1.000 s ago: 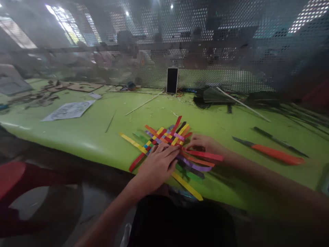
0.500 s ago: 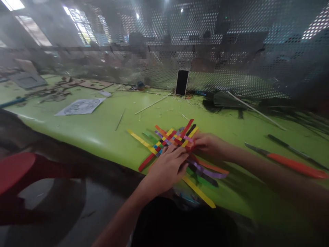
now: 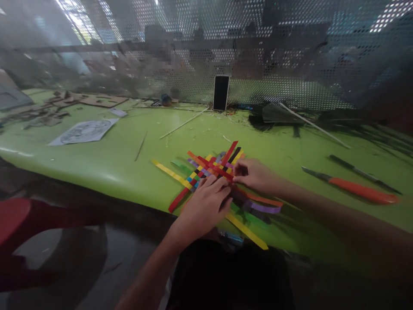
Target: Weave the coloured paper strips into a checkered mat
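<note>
In front of me on the green table lies a woven mat [image 3: 196,175] of flat coloured strips, their loose ends sticking out all around. My left hand [image 3: 206,202] rests on the mat's near side, palm down, its fingers stretched over the weave. At the right side of the weave, my right hand [image 3: 253,173] pinches the end of a red strip [image 3: 223,172] between thumb and fingertips. That strip runs across the top of the weave. Purple [image 3: 265,209] and yellow strips [image 3: 248,231] extend toward the lower right. Part of the mat is hidden under my left hand.
An orange-handled knife [image 3: 361,190] and a dark narrow tool [image 3: 364,173] lie to the right. A phone [image 3: 221,93] leans upright against the mesh screen [image 3: 190,79]. A printed paper sheet [image 3: 85,131] and cardboard scraps [image 3: 48,113] are leftward; a red stool [image 3: 19,219] stands below.
My right hand has drawn slightly in toward the weave, and the red strip in it now lies straighter across the mat. My left hand stays on the weave. The camera view has shifted slightly.
</note>
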`<state>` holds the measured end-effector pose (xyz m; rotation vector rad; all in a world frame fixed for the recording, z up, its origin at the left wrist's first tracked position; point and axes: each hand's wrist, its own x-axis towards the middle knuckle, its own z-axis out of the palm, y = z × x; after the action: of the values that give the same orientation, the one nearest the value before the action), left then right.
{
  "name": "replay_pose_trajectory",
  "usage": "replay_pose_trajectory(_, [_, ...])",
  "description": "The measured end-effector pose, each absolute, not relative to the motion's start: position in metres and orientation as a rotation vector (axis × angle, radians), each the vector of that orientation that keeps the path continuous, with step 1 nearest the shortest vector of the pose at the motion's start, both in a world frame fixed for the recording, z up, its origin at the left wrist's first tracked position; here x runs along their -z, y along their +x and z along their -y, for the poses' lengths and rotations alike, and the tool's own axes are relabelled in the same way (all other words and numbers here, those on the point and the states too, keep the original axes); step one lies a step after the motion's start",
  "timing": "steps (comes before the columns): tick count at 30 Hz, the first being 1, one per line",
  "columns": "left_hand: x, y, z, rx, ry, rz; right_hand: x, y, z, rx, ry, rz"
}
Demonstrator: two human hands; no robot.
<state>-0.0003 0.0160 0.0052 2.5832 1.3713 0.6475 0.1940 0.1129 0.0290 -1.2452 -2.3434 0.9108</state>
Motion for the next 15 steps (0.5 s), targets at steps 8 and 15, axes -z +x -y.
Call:
replay_pose_trajectory(8, [-0.003,0.0,-0.013,-0.611,2.618,-1.449,-0.033,0.173,-0.113,-0.912,-1.486,2.297])
replay_pose_trajectory(15, [-0.002,0.002,-0.015,-0.561,2.696,-1.459,-0.036,0.171,-0.115,-0.919,-1.52,2.303])
